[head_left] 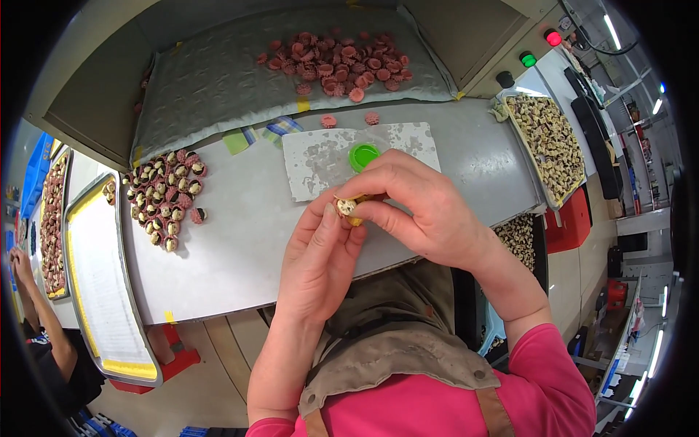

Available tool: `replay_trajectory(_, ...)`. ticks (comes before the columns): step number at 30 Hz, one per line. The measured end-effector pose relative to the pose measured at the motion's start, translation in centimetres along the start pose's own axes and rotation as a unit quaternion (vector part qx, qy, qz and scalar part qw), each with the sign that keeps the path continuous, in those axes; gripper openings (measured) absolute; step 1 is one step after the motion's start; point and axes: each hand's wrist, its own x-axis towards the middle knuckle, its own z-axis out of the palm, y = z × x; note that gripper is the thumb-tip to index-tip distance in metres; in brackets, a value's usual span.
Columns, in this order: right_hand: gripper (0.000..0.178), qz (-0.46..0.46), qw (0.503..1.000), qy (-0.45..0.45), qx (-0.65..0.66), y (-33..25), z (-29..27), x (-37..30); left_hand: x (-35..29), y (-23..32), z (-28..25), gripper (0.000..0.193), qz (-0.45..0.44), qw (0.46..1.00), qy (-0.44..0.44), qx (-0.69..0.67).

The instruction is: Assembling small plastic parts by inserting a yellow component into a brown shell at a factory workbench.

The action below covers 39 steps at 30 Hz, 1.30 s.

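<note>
Above the near edge of the work table, both hands meet at a small cream piece with dark spots [346, 207], with yellowish material around it. My left hand [312, 251] pinches it between thumb and fingers from the left and below. Coming from the right, my right hand [419, 207] curls its fingers and thumb onto the same piece. My fingers hide part of it. Just beyond the right hand, a bright green round cup [363, 156] sits on a blotchy white board [320, 164]. Two loose pink knobbly shells [329, 121] lie past the board.
Many pink shells [335, 65] are heaped on the grey padded mat [211, 95] under a hood. Shells with cream-and-dark pieces [164, 193] cluster left, beside a paper-lined tray [102, 269]. A tray of cream-and-dark pieces [546, 146] stands right. Another person's arm [51, 328] shows far left.
</note>
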Motion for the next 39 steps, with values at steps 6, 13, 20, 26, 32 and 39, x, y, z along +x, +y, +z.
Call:
replay_trajectory(6, 0.018, -0.029, 0.999, -0.014, 0.009, 0.6, -0.3, -0.3, 0.0, -0.1, -0.1, 0.028, -0.018, 1.000, -0.018, 0.008)
replay_trajectory(13, 0.021, 0.022, 0.998, 0.051, -0.032, -0.4, 0.8, -2.0, -0.8, -1.2, 0.6, 0.027, 0.104, 0.990, 0.001, 0.094)
replay_trajectory(20, 0.036, 0.055, 0.990, 0.037, 0.128, 0.7, -0.9, -3.5, -0.4, -1.1, 1.2, 0.054, 0.012, 0.984, -0.046, 0.175)
replay_trajectory(26, 0.036, -0.015, 0.993, 0.016, 0.119, 3.9, 0.1, -5.7, 0.7, -1.5, 1.9, 0.064, -0.053, 0.979, -0.068, 0.187)
replay_trajectory(32, 0.034, -0.041, 0.988, 0.070, 0.132, 5.0, -0.2, -6.5, 1.7, -2.2, 3.0, 0.061, -0.089, 0.974, -0.075, 0.194)
replay_trajectory(39, 0.033, -0.049, 0.989, 0.095, 0.105, 5.3, -1.2, -7.3, 2.0, -3.0, 3.6, 0.064, -0.101, 0.975, -0.072, 0.186)
